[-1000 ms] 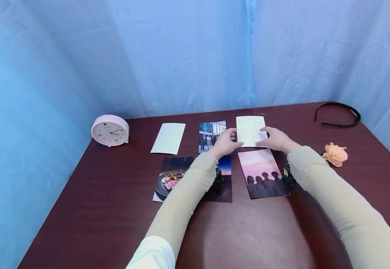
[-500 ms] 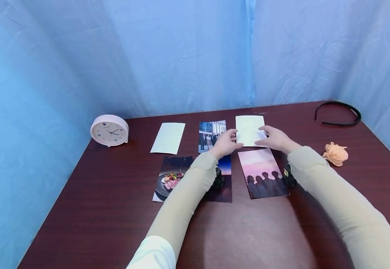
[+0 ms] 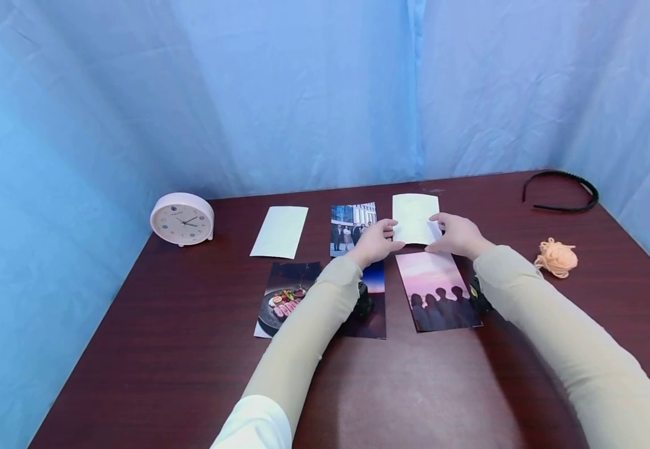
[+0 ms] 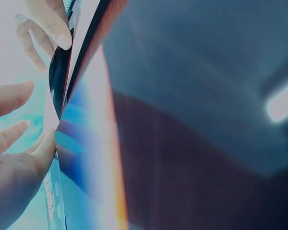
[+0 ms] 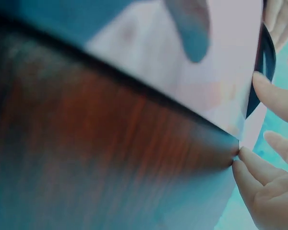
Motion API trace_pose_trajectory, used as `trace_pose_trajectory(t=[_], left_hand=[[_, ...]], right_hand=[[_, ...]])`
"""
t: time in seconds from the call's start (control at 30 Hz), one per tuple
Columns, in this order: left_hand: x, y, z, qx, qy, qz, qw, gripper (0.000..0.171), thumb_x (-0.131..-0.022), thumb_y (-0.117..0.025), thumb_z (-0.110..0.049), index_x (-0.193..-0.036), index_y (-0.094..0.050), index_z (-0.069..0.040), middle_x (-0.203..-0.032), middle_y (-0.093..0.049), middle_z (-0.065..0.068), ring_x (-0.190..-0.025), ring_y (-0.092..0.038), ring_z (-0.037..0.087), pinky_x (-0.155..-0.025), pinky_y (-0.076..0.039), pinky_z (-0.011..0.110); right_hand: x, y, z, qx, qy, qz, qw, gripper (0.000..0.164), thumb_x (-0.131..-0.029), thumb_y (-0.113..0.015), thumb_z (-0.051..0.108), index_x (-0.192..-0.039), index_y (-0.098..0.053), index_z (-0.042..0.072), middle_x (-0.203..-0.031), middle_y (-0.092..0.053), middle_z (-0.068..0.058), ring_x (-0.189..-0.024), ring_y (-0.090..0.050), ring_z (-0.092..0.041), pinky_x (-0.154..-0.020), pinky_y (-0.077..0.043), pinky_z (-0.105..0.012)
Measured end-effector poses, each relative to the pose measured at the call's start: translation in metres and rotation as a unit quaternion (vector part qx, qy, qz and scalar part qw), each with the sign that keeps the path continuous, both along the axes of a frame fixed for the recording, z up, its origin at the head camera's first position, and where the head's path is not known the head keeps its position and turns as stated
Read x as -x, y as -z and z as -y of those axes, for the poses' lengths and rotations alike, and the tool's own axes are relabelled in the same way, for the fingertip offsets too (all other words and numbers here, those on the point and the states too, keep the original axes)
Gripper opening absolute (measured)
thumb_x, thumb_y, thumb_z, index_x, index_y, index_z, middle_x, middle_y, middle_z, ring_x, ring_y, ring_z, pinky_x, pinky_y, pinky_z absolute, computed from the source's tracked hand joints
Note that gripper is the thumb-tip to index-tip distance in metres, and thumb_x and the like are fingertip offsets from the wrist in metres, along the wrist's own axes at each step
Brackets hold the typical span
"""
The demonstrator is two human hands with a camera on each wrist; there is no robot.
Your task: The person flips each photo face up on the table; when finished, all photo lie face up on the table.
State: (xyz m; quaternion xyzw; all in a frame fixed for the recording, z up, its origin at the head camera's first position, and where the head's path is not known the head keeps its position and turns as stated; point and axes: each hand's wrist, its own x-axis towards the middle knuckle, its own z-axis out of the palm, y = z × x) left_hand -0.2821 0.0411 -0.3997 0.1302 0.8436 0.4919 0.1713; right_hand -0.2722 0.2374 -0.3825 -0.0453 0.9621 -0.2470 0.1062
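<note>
A photo print lying white side up sits at the back centre, its near edge bowed up; a dark underside shows in the left wrist view. My left hand is at its left edge, index finger and thumb spread, thumb tip near the lower left corner. My right hand stands at the right side, with the index fingertip at the edge and the thumb just below the lower right corner. Just below lies a pink-sky photo with dark silhouettes. A photo of suited people lies left of the hands.
A second white sheet, a steak photo and a dark sunset photo lie to the left, the last two partly under my left arm. A white clock stands far left. Peach yarn and a black headband lie right.
My right thumb has shifted off the white sheet to just below its lower right corner, and the right hand has moved slightly. The left hand stays nearly still.
</note>
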Motion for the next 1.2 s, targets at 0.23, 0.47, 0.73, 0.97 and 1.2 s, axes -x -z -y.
trace_pose_trajectory(t=[0.23,0.47,0.73,0.97,1.2], left_hand=[[-0.002,-0.001,0.002,-0.001,0.002,0.002,1.0,0.049,-0.091,-0.063,-0.014,-0.137,-0.047,-0.007,-0.139,-0.051,0.013,-0.129,-0.048,0.022,-0.102,-0.043,0.034],[-0.003,-0.002,0.002,0.001,0.012,-0.009,0.9999,0.045,-0.092,-0.062,-0.016,-0.135,-0.05,-0.008,-0.14,-0.049,0.012,-0.131,-0.045,0.021,-0.103,-0.043,0.035],[-0.004,-0.002,0.001,0.044,0.028,-0.06,0.9969,0.042,-0.092,-0.061,-0.015,-0.133,-0.053,-0.01,-0.135,-0.055,0.008,-0.128,-0.047,0.022,-0.104,-0.042,0.034],[-0.006,-0.006,-0.002,0.038,-0.002,-0.111,0.9931,0.029,-0.093,-0.06,-0.013,-0.121,-0.062,-0.008,-0.119,-0.064,0.008,-0.113,-0.058,0.021,-0.097,-0.047,0.032],[-0.007,-0.007,-0.003,-0.02,-0.061,-0.16,0.985,0.013,-0.092,-0.062,-0.015,-0.1,-0.07,-0.009,-0.097,-0.07,0.005,-0.087,-0.061,0.015,-0.076,-0.048,0.02]], right_hand=[[0.001,-0.002,0.001,-0.054,-0.014,-0.036,0.998,0.058,-0.075,-0.075,0.024,-0.125,-0.058,-0.001,-0.121,-0.057,-0.029,-0.11,-0.053,-0.042,-0.094,-0.042,-0.057],[0.003,-0.006,0.003,-0.074,-0.043,-0.038,0.996,0.038,-0.08,-0.068,0.016,-0.115,-0.067,0.001,-0.116,-0.063,-0.026,-0.107,-0.057,-0.042,-0.091,-0.046,-0.055],[0.006,-0.001,-0.008,-0.001,-0.062,-0.066,0.996,0.026,-0.088,-0.063,0.015,-0.106,-0.071,0.0,-0.104,-0.069,-0.021,-0.093,-0.063,-0.033,-0.078,-0.051,-0.047],[0.003,-0.006,-0.011,0.087,-0.031,-0.104,0.99,0.028,-0.09,-0.065,0.023,-0.108,-0.07,0.001,-0.105,-0.068,-0.02,-0.098,-0.061,-0.034,-0.085,-0.049,-0.049],[-0.003,-0.01,-0.014,0.144,0.014,-0.147,0.978,0.031,-0.087,-0.069,0.026,-0.109,-0.07,0.005,-0.104,-0.07,-0.018,-0.098,-0.064,-0.031,-0.083,-0.052,-0.046]])
